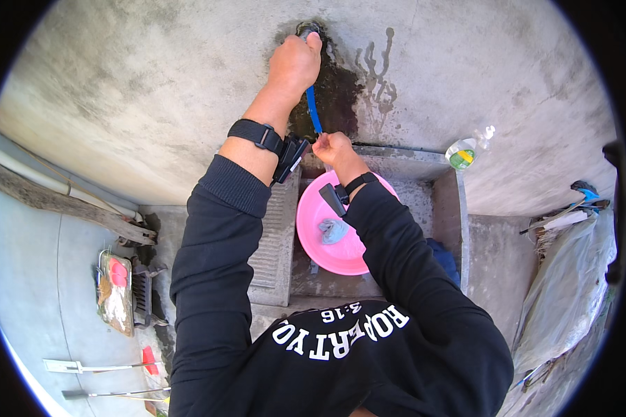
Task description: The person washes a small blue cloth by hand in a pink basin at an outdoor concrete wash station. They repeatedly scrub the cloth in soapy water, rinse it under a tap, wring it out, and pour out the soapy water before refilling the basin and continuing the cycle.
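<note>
My left hand [295, 61] grips the metal tap [309, 31] on the concrete wall, and covers most of it. From beneath that hand a blue hose [314, 110] hangs down. My right hand [334, 148] has its fingers closed around the hose's lower end. Below it, a pink plastic basin [318, 250] stands in the concrete sink [451, 224], partly hidden by my right forearm. A crumpled light blue-grey cloth [333, 231] lies in the basin. Dark blue fabric [443, 259] shows at the sink's right side, beside my sleeve.
A ribbed concrete washboard [274, 245] adjoins the sink on the left. A clear bottle with a green and yellow label [461, 155] stands at the sink's back right corner. Plastic sheeting [563, 292] lies far right; a wooden beam [62, 200] is at left.
</note>
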`<state>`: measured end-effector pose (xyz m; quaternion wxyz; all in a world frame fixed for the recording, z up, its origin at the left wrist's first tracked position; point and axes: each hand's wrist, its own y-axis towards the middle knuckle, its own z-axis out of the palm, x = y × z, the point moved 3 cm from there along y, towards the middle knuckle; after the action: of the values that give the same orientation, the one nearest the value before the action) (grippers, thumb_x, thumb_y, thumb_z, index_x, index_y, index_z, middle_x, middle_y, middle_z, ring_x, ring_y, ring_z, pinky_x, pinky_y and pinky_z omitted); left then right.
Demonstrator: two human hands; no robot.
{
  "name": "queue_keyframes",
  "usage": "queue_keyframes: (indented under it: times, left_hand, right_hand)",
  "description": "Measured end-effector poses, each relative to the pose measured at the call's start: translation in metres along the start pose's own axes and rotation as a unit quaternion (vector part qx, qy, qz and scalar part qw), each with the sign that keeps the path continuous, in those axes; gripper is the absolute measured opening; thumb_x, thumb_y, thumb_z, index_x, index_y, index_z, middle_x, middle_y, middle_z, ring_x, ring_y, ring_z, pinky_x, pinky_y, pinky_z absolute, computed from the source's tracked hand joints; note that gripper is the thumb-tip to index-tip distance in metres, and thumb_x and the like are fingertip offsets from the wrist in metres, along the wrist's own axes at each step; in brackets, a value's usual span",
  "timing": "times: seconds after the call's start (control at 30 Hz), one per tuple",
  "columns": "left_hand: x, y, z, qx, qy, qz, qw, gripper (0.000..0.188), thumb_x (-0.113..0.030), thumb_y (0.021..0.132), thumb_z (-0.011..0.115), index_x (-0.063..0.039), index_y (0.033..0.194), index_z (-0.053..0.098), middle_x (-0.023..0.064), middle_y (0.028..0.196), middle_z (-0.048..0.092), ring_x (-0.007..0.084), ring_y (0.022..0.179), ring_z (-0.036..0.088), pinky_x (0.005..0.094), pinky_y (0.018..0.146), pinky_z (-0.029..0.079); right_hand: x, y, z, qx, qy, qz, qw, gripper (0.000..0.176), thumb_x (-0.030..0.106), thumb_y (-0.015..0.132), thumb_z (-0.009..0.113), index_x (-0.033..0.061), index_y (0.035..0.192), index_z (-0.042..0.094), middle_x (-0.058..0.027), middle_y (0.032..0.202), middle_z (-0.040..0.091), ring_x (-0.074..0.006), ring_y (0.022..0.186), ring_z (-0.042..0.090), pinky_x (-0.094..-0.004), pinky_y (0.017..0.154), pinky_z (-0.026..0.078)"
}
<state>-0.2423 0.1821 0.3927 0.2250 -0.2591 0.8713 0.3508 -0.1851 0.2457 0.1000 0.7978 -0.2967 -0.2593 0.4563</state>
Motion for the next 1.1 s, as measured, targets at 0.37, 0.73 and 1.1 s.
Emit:
queue_keyframes:
  times: [0.37,0.73,1.1]
  left_hand:
    - [0.001,0.001,0.001,0.007,-0.010,0.015,1.000,0.056,-0.044,0.092,0.044,0.009,0.089,0.059,0.0327,0.086,0.062,0.0490,0.087,0.059,0.0507,0.077,0.047]
    - [0.011,0.006,0.008,0.063,-0.054,-0.025,0.996,0.053,-0.042,0.090,0.050,0.010,0.096,0.056,0.0328,0.090,0.062,0.0485,0.088,0.060,0.0514,0.078,0.048]
    - [0.006,0.003,0.007,0.060,-0.052,-0.022,0.997,0.051,-0.040,0.091,0.051,0.011,0.100,0.054,0.0337,0.092,0.062,0.0496,0.089,0.059,0.0524,0.079,0.048]
  right_hand:
    - [0.000,0.001,-0.006,0.034,-0.055,0.007,0.998,0.018,0.003,0.091,0.035,-0.0005,0.082,0.050,-0.0069,0.068,0.045,-0.0185,0.056,0.042,-0.0332,0.054,0.037]
    - [-0.004,-0.010,-0.006,0.026,-0.081,0.013,0.996,0.018,0.007,0.093,0.032,-0.0008,0.088,0.048,-0.0073,0.065,0.044,-0.0183,0.053,0.041,-0.0314,0.051,0.037]
    - [-0.006,0.012,-0.017,0.057,-0.055,0.044,0.996,0.020,0.009,0.093,0.032,0.0001,0.088,0.049,-0.0069,0.066,0.047,-0.0181,0.053,0.042,-0.0311,0.050,0.038]
